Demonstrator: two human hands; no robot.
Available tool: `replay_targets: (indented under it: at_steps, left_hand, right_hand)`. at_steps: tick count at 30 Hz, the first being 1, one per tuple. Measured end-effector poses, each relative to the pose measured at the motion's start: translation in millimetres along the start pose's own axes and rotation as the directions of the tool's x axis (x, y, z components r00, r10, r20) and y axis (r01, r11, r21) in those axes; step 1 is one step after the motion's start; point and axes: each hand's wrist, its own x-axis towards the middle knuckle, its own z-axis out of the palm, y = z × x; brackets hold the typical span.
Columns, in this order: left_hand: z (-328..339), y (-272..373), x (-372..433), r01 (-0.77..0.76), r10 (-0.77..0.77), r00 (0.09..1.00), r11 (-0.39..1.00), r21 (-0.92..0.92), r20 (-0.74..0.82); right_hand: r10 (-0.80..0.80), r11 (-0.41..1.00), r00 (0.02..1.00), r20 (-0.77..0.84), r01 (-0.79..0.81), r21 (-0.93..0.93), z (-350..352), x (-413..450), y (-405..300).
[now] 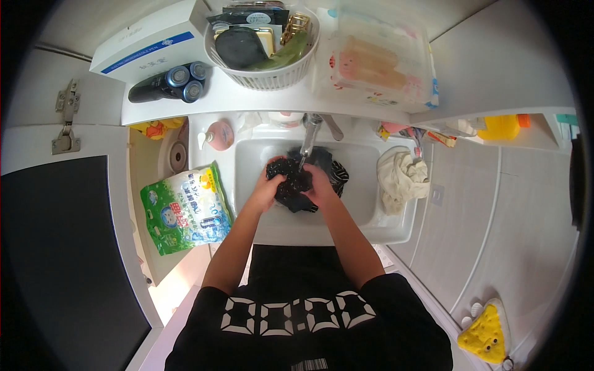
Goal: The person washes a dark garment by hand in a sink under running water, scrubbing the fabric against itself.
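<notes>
Both of my hands grip a wet black cloth (290, 178) in the white sink (359, 195). My left hand (268, 190) has its left side, thumb on top. On the right side, my right hand (320, 183) holds the same cloth under the tap. Water runs from the chrome faucet (311, 132) onto the cloth between my hands. More dark fabric lies beneath in the basin, including a black-and-white striped piece (340, 177). A crumpled cream cloth (403, 178) rests on the sink's right rim.
A green-and-white detergent bag (188, 208) lies left of the sink near a pink pump bottle (220, 135). On the shelf above are an electric shaver (171, 84), a white box (151, 41), a filled plastic basket (264, 79) and a clear container (380, 69). An open cabinet door (60, 241) stands left.
</notes>
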Motion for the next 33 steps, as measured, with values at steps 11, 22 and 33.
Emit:
replay_targets:
  at_steps: [11,22,33]
  left_hand:
    - [35.0,-4.6,-8.2,-0.418,0.664,0.726,0.222,0.881,0.177]
    - [35.3,-28.2,28.2,0.061,0.572,0.805,0.179,0.982,-0.155]
    - [59.0,-42.0,-5.2,-0.200,0.692,0.697,-0.063,0.978,0.187]
  right_hand:
    - [-0.167,0.971,0.986,-0.025,0.169,0.171,-13.9,19.3,19.3]
    - [-0.276,0.955,0.890,-0.363,0.210,-0.211,11.9,24.3,41.9]
    - [-0.164,0.885,0.983,0.086,0.108,0.453,-19.2,37.6,49.4]
